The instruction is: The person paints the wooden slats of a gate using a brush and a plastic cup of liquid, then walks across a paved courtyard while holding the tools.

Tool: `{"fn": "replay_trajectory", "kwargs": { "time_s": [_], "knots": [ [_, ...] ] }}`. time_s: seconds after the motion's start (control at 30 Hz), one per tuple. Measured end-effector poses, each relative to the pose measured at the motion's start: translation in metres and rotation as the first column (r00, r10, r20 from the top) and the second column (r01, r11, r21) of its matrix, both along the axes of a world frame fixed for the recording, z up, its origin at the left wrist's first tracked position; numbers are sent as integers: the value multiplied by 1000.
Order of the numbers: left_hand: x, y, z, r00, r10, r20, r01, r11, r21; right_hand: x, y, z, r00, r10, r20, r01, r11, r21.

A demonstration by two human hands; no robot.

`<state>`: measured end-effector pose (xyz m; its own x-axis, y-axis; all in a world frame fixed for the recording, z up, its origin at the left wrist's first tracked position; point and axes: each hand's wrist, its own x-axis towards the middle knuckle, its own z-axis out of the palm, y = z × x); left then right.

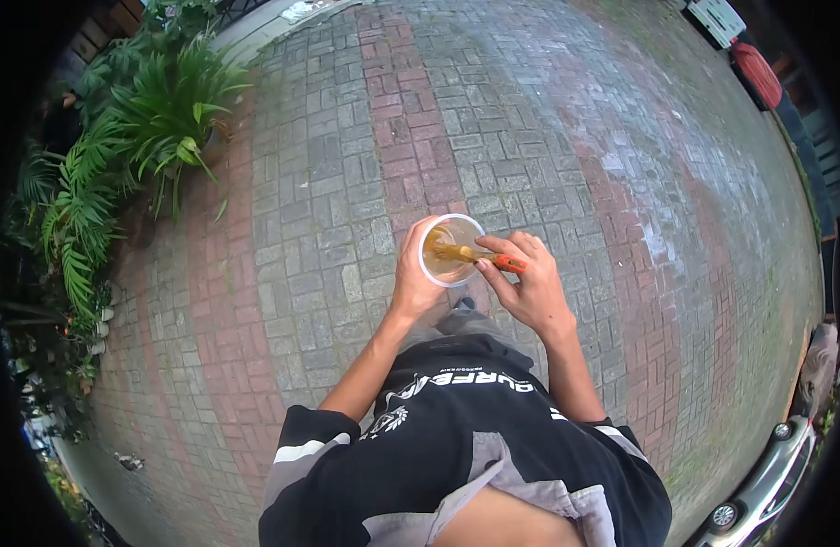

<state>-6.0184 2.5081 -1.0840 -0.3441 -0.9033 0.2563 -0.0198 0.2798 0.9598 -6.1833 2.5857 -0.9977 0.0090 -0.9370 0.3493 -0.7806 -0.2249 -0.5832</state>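
A translucent plastic cup (pixel 455 217) with a pale rim is held in front of my body, its mouth facing up toward me. My left hand (pixel 413 278) wraps around the cup's left side. Between the thumb and fingers of my right hand (pixel 535 284) is a paintbrush (pixel 509 263) with an orange-red handle end. The brush reaches over the cup's right rim, and its yellowish-brown end is inside the cup. A little brownish-yellow stuff shows on the inner left wall of the cup.
Brick paving (pixel 320 173) in grey and red bands spreads all around me. Leafy green plants (pixel 169 105) line the left side. A silver car (pixel 757 492) stands at the lower right, and a red object (pixel 757 77) lies at the upper right.
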Motion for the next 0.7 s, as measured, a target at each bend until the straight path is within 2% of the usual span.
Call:
{"fn": "replay_trajectory", "kwargs": {
  "time_s": [0.03,0.07,0.17,0.23,0.3,0.37,0.43,0.6,0.67,0.7],
  "knots": [
    [-16,-26,8,996,50,68,-42,993,-109,-17,-28,2,994,96,60,-94,995,-34],
    [-30,-49,13,994,86,60,-80,992,-94,-30,-56,7,990,131,53,-131,991,-19],
    [-78,-129,22,984,178,23,-173,974,-142,-73,-145,13,976,219,1,-216,964,-155],
    [-106,-184,20,975,208,76,-183,949,-255,-108,-205,11,966,258,-31,-260,960,-104],
    [-138,-241,7,970,233,72,-213,953,-217,-138,-263,3,962,270,-44,-272,960,-61],
    [-166,-309,-6,972,221,83,-199,957,-211,-163,-327,-6,953,301,39,-298,952,-65],
    [-199,-376,-14,979,197,51,-183,962,-205,-186,-393,-10,966,256,33,-251,963,-98],
    [-271,-531,3,990,129,54,-116,971,-208,-258,-539,3,988,155,-12,-155,979,-128],
    [-298,-593,11,991,95,96,-71,971,-230,-288,-588,11,978,156,138,-151,988,-46],
    [-313,-626,15,992,81,98,-56,971,-231,-304,-620,13,980,133,147,-127,991,-51]
  ]
}}
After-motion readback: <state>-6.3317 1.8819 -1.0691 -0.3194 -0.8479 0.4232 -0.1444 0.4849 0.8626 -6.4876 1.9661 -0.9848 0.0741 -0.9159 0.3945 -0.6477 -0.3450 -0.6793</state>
